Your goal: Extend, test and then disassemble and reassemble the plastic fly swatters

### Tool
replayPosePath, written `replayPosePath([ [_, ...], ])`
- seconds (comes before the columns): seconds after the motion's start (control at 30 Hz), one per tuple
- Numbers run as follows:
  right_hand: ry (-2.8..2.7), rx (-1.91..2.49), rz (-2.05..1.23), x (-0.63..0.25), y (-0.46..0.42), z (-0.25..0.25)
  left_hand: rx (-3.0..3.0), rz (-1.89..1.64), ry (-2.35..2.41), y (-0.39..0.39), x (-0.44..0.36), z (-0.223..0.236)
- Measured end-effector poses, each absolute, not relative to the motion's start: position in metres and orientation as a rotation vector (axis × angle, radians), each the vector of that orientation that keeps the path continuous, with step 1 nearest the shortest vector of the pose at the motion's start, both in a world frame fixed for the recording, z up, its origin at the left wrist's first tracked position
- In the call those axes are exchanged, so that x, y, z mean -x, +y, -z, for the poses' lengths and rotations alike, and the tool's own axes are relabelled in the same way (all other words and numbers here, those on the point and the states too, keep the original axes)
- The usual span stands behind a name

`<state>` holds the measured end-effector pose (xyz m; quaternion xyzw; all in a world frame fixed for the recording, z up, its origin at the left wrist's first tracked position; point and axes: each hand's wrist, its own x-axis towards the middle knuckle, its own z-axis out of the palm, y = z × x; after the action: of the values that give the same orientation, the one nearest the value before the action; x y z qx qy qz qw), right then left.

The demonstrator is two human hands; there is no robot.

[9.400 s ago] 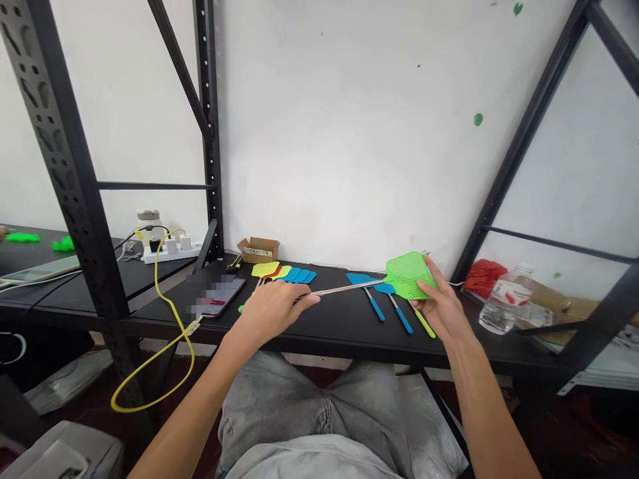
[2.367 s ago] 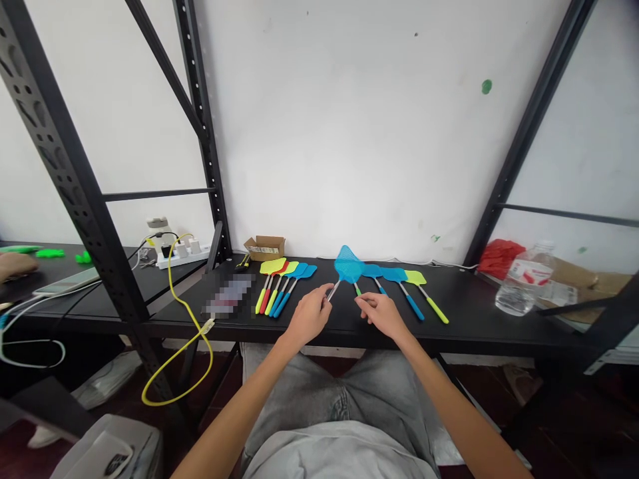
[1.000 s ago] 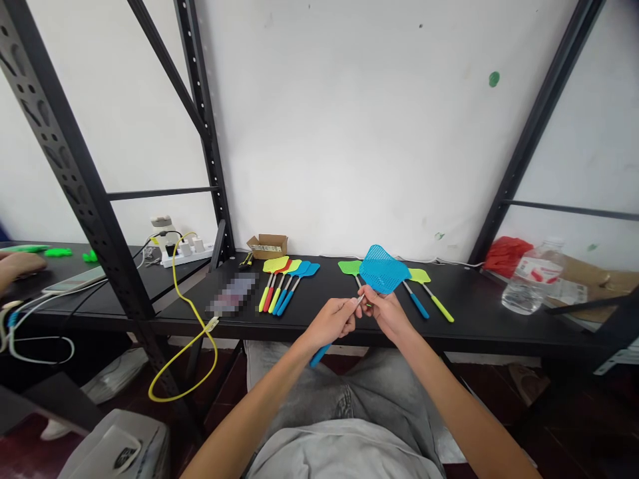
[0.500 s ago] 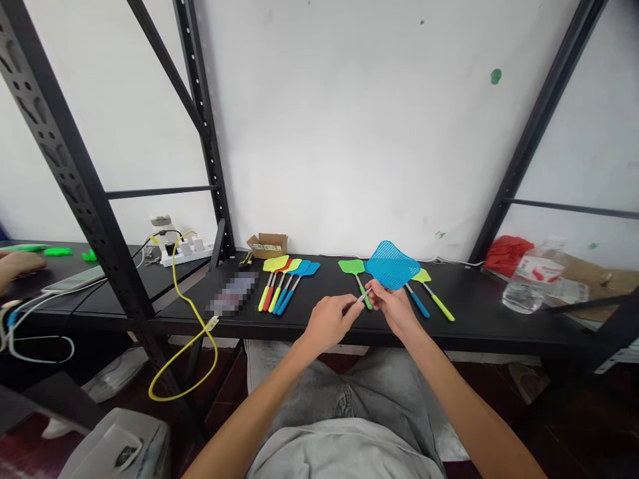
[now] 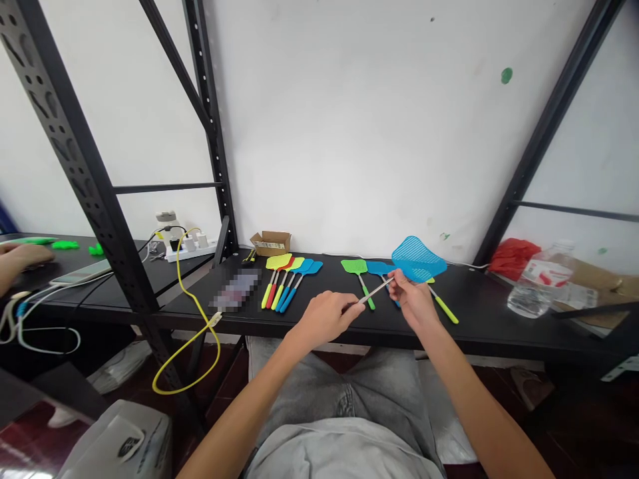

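A blue fly swatter (image 5: pixel 418 258) is held above the black table, its metal shaft slanting between my two hands. My left hand (image 5: pixel 330 318) is closed round its lower end, hiding the grip. With the fingers pinched, my right hand (image 5: pixel 410 298) grasps the shaft just below the blue mesh head. Beneath and behind lie a green fly swatter (image 5: pixel 355 267), another blue fly swatter (image 5: pixel 378 267) and a yellow-green fly swatter (image 5: pixel 446 309), partly covered by the held one. Further left, several fly swatters (image 5: pixel 287 279) in yellow, red and blue lie side by side.
A phone (image 5: pixel 238 290) on a yellow cable (image 5: pixel 192 293) lies left on the black table (image 5: pixel 319 329). Behind it is an open cardboard box (image 5: pixel 271 243). A plastic bottle (image 5: pixel 540 283) and a red bag (image 5: pixel 514 258) stand right. Another person's hand (image 5: pixel 22 259) shows far left.
A green swatter, held earlier, now lies on the table, and a blue one is in my hands. My right hand has slid right along the shaft, drawing away from my left; more shaft shows.
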<state>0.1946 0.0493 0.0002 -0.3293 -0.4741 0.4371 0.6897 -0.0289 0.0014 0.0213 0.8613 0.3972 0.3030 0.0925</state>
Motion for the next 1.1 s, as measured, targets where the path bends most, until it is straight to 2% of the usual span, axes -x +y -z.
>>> replayPosePath([
  [0.27,-0.971,0.727,-0.901,-0.223,0.05,-0.012,-2.505,-0.823,1.03,-0.002,0.037,-0.03],
  [0.47,-0.971,0.74,-0.976,-0.217,0.047,-0.01,-2.517,-0.808,1.042,0.001,0.041,-0.029],
  [0.77,-1.401,0.773,-1.147,-0.169,0.03,0.002,-2.501,-0.89,1.081,0.001,0.034,-0.021],
  [1.1,-1.34,0.762,-1.017,-0.167,0.029,-0.004,-2.518,-0.903,1.115,0.001,0.026,-0.018],
])
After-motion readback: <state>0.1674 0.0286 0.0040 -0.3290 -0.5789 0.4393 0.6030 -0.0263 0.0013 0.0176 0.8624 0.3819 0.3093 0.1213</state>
